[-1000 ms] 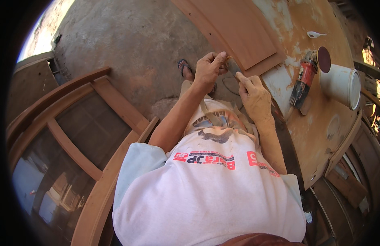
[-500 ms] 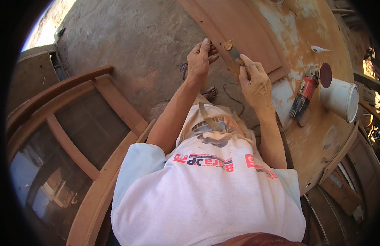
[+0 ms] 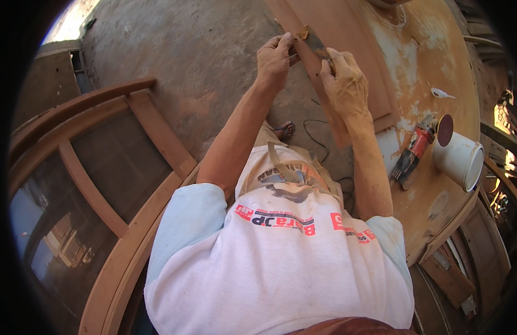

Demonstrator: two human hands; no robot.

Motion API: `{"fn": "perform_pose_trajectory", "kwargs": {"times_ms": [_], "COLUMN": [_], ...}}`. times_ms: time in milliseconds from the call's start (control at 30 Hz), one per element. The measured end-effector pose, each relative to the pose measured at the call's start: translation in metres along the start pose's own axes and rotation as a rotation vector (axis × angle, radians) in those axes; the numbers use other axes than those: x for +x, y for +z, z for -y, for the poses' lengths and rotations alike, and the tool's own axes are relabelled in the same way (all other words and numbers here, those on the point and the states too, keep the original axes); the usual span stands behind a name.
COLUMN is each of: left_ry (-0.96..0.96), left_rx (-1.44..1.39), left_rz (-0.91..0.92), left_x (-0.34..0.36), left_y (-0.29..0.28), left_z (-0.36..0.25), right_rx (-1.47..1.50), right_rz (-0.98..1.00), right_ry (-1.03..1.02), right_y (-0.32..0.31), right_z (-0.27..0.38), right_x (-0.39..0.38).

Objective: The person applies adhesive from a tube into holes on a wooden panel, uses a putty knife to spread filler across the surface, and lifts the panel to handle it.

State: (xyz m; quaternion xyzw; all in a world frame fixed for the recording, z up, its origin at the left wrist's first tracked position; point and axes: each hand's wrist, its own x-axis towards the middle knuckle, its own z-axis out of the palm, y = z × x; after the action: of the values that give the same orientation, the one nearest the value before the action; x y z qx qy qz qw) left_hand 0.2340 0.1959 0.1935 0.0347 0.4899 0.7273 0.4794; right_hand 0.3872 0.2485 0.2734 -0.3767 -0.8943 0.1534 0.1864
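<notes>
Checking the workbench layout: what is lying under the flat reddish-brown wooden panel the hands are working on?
The flat reddish-brown wooden panel lies on a putty-stained orange worktable, its near corner overhanging the concrete floor. Whatever sits directly beneath it is covered.

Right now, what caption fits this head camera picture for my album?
Both hands, left hand and right hand, work a small scraper along a wooden board's edge.

At the top centre of the frame, your left hand [image 3: 274, 56] and right hand [image 3: 345, 84] meet on a putty knife [image 3: 314, 42] over the wooden panel [image 3: 353, 33]. The grinder [image 3: 415, 151] and bucket [image 3: 458, 161] lie at right, on the workbench [image 3: 437, 67]; the window frame [image 3: 102, 184] lies lower left.
</notes>
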Motion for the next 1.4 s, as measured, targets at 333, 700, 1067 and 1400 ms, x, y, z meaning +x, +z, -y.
{"fn": "perform_pose_trajectory", "kwargs": {"times_ms": [333,700,1067,1400], "left_ry": [-0.014,0.013,0.004,-0.087], "left_rx": [0.018,0.156,0.109,0.024], "left_rz": [-0.023,-0.012,-0.005,0.066], "left_x": [0.002,0.003,0.003,0.012], "left_y": [0.002,0.002,0.003,-0.009], "left_z": [-0.004,-0.002,0.002,0.001], "right_rx": [-0.092,0.070,0.192,0.193], "right_rz": [-0.062,-0.142,-0.119,-0.106], "right_ry": [-0.092,0.028,0.169,0.162], "right_y": [0.009,0.007,-0.004,-0.003], "right_z": [-0.001,-0.009,-0.013,-0.019], "right_x": [-0.003,-0.016,-0.031,-0.031]}}
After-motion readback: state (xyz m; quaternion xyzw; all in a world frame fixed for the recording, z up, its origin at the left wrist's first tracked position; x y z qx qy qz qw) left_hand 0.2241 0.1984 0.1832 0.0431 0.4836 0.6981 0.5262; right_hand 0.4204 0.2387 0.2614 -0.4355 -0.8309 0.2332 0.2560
